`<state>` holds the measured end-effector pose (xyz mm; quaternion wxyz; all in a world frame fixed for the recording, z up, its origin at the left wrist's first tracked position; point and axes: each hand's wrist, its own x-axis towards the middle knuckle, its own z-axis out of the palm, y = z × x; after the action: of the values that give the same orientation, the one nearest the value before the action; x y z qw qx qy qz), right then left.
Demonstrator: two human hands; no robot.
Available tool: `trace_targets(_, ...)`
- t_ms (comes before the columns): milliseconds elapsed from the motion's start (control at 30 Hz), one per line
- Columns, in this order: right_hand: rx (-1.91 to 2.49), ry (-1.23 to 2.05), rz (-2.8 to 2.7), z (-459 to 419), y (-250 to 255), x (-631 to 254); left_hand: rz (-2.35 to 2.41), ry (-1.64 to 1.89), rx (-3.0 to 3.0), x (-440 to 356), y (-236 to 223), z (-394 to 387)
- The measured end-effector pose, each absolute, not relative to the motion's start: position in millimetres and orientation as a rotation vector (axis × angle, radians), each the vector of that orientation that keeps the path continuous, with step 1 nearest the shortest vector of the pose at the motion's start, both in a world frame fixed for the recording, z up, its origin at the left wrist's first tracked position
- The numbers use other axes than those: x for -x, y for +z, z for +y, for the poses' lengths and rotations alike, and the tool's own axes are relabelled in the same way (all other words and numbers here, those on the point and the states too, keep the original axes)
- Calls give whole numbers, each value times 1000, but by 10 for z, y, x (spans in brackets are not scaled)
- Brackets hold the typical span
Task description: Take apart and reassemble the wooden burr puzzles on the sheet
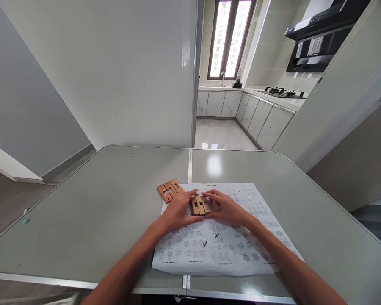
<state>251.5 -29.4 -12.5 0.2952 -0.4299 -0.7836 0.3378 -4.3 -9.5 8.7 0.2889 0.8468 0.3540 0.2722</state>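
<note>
Wooden blocks [200, 206] sit toward the far edge of the paper [216, 250], grasped between your left hand [178, 211] and right hand [227, 208]. Uneven squeezing could skew them. Flat pieces [170, 190] crowd the paper's far-left corner; room opens toward the right edge of the table [307, 203].

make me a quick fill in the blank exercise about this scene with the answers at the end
1. The wooden blocks lie between the person's left grip and ___ grip.
2. The slotted wooden pieces lie nearer the ___ grip.
3. The printed sheet rests on a grey ___.
4. The tap stands in front of the ___.

Missing words: right; left; table; window.
</note>
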Motion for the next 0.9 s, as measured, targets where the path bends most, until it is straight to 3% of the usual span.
trace_targets(600,920,1274,-1936,-331,-216,-2447,1056,592,-2464,31,194,-112)
trace_targets(900,912,1293,-1865,-319,-200,-2442,1122,570,-2404,141,234,-157)
